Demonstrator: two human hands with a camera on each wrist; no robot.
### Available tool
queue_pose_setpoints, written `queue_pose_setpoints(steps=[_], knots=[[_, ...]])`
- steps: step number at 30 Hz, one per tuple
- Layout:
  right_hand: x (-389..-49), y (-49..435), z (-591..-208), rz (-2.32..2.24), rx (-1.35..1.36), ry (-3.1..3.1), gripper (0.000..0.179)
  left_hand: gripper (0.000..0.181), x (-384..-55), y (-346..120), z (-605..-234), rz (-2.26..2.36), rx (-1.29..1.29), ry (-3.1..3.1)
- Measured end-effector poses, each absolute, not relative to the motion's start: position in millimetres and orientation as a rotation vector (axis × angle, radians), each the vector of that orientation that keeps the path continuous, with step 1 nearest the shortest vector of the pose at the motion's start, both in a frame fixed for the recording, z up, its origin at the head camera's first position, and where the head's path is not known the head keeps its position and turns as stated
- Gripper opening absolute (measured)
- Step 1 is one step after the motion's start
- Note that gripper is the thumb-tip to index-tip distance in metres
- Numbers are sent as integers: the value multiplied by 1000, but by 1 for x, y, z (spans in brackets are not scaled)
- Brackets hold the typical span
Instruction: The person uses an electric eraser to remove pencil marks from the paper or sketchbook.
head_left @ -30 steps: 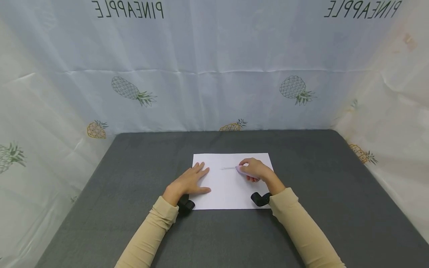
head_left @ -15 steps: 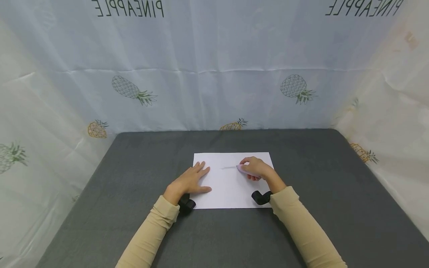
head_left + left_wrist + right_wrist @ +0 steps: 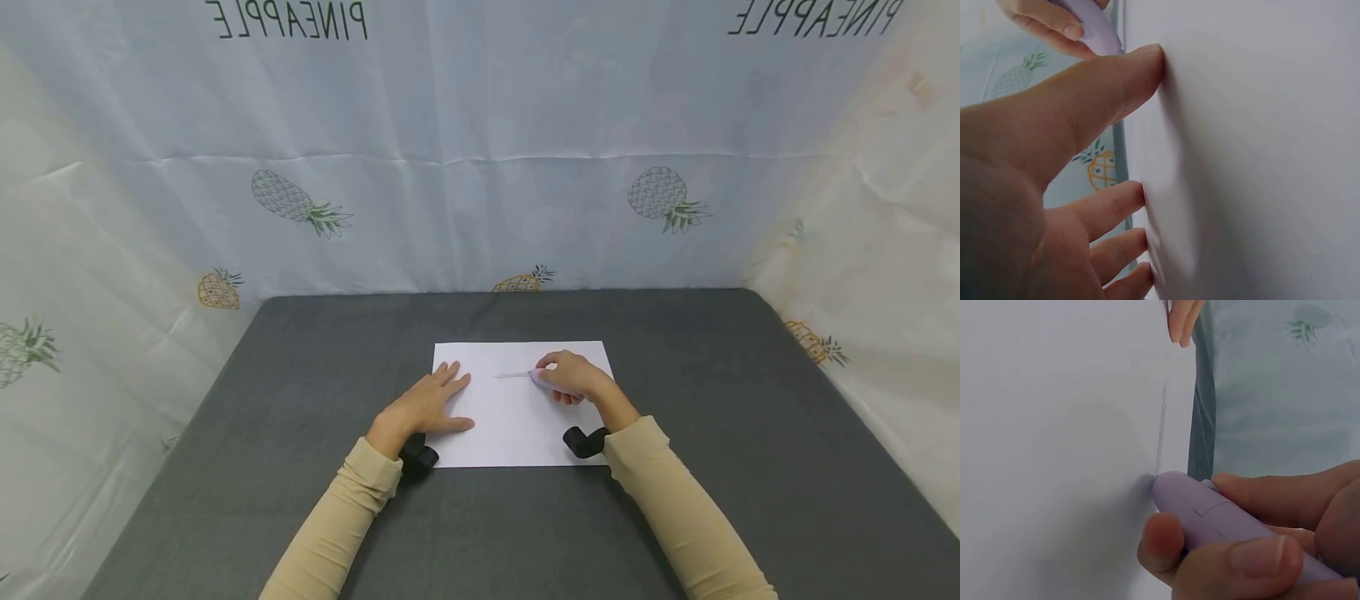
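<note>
A white sheet of paper [image 3: 513,429] lies on the dark grey table. My left hand [image 3: 426,405] rests on its left side with fingers spread and thumb out; in the left wrist view its fingertips touch the sheet. My right hand [image 3: 573,377] grips a lavender utility knife [image 3: 1210,515] with a smooth rounded body, thumb and fingers around it. The knife's tip is at the paper, at the near end of a thin double line [image 3: 1160,431] running toward the left hand. The blade itself is hidden under the rounded nose.
Black wrist devices [image 3: 583,443] sit at both wrists, the right one over the sheet's lower right part. The dark grey table [image 3: 480,533] extends around the paper. A pale curtain [image 3: 480,217] printed with pineapples hangs behind and at both sides.
Both hands and the knife hold nearly the same place on the paper. The head view has shifted very slightly.
</note>
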State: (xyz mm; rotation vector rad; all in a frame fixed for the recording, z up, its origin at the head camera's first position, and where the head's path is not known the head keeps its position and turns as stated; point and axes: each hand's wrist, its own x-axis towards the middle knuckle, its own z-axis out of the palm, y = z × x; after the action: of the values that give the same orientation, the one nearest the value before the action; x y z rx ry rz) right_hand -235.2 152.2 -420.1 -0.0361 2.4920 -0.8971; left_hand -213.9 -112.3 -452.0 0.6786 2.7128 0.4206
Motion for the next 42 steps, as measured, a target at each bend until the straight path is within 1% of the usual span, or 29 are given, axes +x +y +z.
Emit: queue_pose_setpoints(steps=[6, 13, 32, 42], knots=[[-232, 152, -417, -858, -30, 2480, 35, 80, -213, -112, -451, 412, 675, 2715], [-234, 149, -421, -918, -22, 2477, 37, 79, -213, -113, -450, 414, 669, 2715], [-236, 150, -414, -779, -18, 2487, 35, 80, -215, -112, -450, 405, 700, 2712], [-236, 148, -415, -806, -32, 2498, 36, 80, -215, -111, -451, 406, 691, 2709]])
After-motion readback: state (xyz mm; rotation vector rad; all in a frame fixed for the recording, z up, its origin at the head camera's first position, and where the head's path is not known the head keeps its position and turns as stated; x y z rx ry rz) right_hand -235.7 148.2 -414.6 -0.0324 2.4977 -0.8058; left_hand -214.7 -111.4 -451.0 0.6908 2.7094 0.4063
